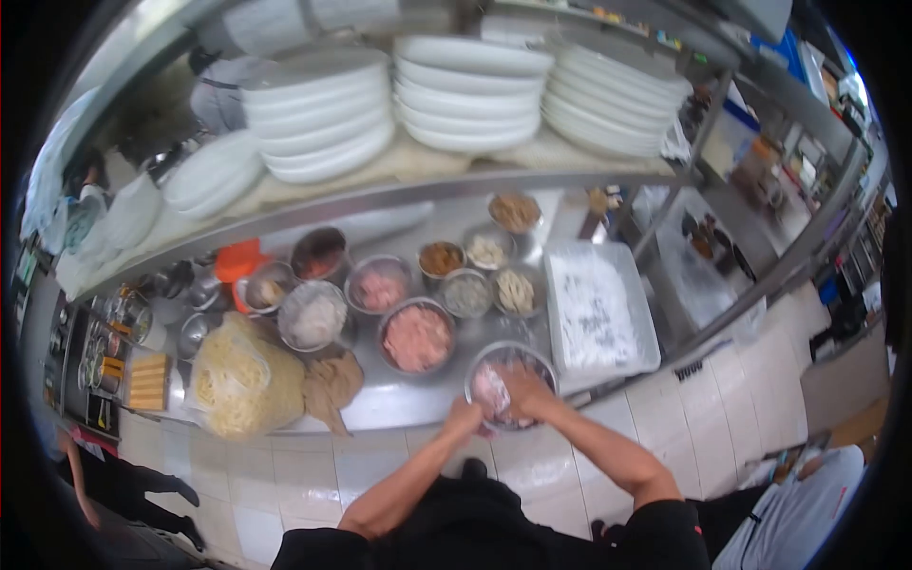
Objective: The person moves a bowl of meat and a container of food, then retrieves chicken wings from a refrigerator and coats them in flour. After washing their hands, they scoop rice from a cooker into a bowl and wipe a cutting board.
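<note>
Pinkish meat point(489, 385) lay in the metal bowl point(511, 345) at the edge of the worktop point(385, 404), under our right fingers point(514, 377). Our left fingers point(465, 412) were by the bowl's near rim; how open either set was, or what it gripped, we could not tell.

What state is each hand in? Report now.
Left hand: curled at the rim of the metal bowl; grip unclear.
Right hand: in it, on raw meat; open or closed unclear.
</note>
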A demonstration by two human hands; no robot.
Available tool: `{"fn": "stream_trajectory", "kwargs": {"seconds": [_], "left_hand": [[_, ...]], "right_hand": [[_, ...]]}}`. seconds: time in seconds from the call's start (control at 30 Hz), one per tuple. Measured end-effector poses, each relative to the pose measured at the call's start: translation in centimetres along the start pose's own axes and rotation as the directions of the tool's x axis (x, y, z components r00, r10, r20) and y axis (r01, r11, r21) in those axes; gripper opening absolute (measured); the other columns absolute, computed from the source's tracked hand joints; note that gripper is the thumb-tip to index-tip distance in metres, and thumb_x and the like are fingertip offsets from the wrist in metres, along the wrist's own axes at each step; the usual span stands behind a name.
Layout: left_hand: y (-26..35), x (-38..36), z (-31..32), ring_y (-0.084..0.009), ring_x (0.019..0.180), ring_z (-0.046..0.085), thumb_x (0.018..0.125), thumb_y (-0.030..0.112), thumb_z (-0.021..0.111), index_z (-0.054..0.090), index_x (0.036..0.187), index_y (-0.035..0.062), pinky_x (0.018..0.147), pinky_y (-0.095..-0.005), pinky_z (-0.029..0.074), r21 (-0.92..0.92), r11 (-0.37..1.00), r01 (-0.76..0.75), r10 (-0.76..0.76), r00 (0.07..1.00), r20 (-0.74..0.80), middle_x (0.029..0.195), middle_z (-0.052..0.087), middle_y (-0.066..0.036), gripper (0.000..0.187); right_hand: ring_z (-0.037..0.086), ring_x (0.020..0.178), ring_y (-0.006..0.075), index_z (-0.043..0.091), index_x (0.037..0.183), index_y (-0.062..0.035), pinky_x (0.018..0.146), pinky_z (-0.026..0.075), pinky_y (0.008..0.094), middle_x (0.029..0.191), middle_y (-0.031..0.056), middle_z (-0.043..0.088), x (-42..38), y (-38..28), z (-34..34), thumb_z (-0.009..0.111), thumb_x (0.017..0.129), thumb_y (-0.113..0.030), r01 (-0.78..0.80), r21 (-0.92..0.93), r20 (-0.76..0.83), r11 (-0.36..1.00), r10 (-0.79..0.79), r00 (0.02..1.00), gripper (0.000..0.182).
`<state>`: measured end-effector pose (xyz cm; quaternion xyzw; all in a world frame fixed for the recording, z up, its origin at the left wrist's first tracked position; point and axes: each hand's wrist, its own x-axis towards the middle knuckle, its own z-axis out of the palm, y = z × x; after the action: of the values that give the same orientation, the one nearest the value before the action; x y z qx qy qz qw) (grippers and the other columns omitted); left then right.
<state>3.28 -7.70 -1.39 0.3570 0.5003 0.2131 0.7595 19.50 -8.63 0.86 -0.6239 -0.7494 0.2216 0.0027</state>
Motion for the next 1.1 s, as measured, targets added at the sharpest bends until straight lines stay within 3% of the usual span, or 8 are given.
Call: {"fn": "stream_trajectory", "kwargs": {"seconds": [0.17,0.37,0.63,0.73,0.8,0.93,1.0,1.1], "left_hand": [[0.2,-2.1,-0.3,-0.0314,0.06,0.06,0.067,0.002,0.048,0.051,0.095,-0.0123,0.045,-0.0393,0.053,-0.009,0.996,0.094,-0.094,0.995,0.035,0.08,0.058,-0.022,0.031],[0.8,-2.3,-1.2,-0.0311,0.057,0.063,0.072,0.005,0.049,0.05,0.092,-0.0144,0.044,-0.0362,0.053,-0.032,0.996,0.08,-0.08,0.997,-0.001,0.074,0.058,-0.021,0.028],[-1.0,-1.8,-1.4,-0.0315,0.057,0.064,0.071,0.009,0.048,0.05,0.087,-0.0154,0.045,-0.0346,0.053,-0.021,0.996,0.09,-0.09,0.996,-0.003,0.074,0.058,-0.023,0.029],[-0.2,-1.6,-1.1,-0.0299,0.058,0.064,0.071,0.01,0.048,0.05,0.086,-0.0157,0.045,-0.0336,0.053,-0.066,0.997,0.05,-0.049,0.999,0.015,0.074,0.059,-0.023,0.029],[0.5,-2.0,-1.3,-0.03,0.058,0.064,0.07,0.009,0.048,0.049,0.09,-0.0156,0.046,-0.0344,0.054,-0.073,0.996,0.052,-0.052,0.999,0.012,0.074,0.059,-0.023,0.032],[0.1,-2.1,-1.7,-0.0295,0.058,0.064,0.072,0.011,0.048,0.05,0.086,-0.0157,0.046,-0.033,0.054,-0.028,0.999,0.04,-0.038,0.998,0.054,0.075,0.059,-0.023,0.03],[0.7,-2.8,-1.4,-0.0297,0.058,0.064,0.073,0.012,0.048,0.05,0.087,-0.0153,0.046,-0.0329,0.054,-0.042,0.999,0.012,-0.01,0.998,0.067,0.075,0.059,-0.023,0.03],[0.4,-3.0,-1.3,-0.03,0.058,0.064,0.075,0.014,0.049,0.05,0.089,-0.0144,0.046,-0.0329,0.054,-0.043,0.999,0.027,-0.024,0.998,0.063,0.074,0.059,-0.023,0.031]], "right_hand": [[0.046,0.111,0.0377,0.032,0.132,-0.0122,0.094,0.039,0.0411,0.124,0.0218,0.043,0.5,-0.8,-0.9,0.076,0.06,-0.026,-0.056,0.04,0.151,0.998,0.049,0.987,0.085],[0.049,0.107,0.0377,0.035,0.131,-0.0159,0.088,0.043,0.0421,0.122,0.0222,0.045,-1.2,-4.0,-1.4,0.074,0.061,-0.024,-0.091,-0.014,-0.018,0.996,0.091,0.996,0.081],[0.05,0.104,0.042,0.037,0.127,-0.0174,0.085,0.045,0.0443,0.117,0.0222,0.045,0.1,-4.1,0.3,0.075,0.061,-0.016,-0.246,-0.176,-0.049,0.953,0.241,0.969,0.076],[0.052,0.098,0.0438,0.036,0.13,-0.0176,0.085,0.044,0.0454,0.118,0.0211,0.044,-0.9,-5.3,-1.6,0.075,0.06,-0.017,-0.278,-0.159,-0.148,0.947,0.255,0.955,0.081],[0.046,0.107,0.0446,0.031,0.135,-0.0189,0.087,0.043,0.0461,0.122,0.0207,0.043,-1.8,-6.6,-3.3,0.074,0.062,-0.031,-0.244,0.019,-0.076,0.97,0.245,0.967,0.085],[0.041,0.115,0.0423,0.027,0.137,-0.0174,0.096,0.036,0.0444,0.127,0.0248,0.041,-1.5,-6.2,-4.3,0.077,0.059,-0.032,-0.317,0.125,0.087,0.94,0.308,0.947,0.093],[0.045,0.113,0.0389,0.03,0.135,-0.0149,0.096,0.036,0.0424,0.12,0.0259,0.047,-1.0,-4.7,-1.2,0.076,0.06,-0.026,-0.081,-0.175,-0.112,0.981,0.062,0.992,0.088],[0.052,0.101,0.0409,0.038,0.131,-0.0162,0.089,0.041,0.0445,0.113,0.0224,0.053,0.2,-2.3,1.5,0.075,0.058,-0.018,0.117,0.021,-0.244,0.993,-0.108,0.964,0.082]]}}
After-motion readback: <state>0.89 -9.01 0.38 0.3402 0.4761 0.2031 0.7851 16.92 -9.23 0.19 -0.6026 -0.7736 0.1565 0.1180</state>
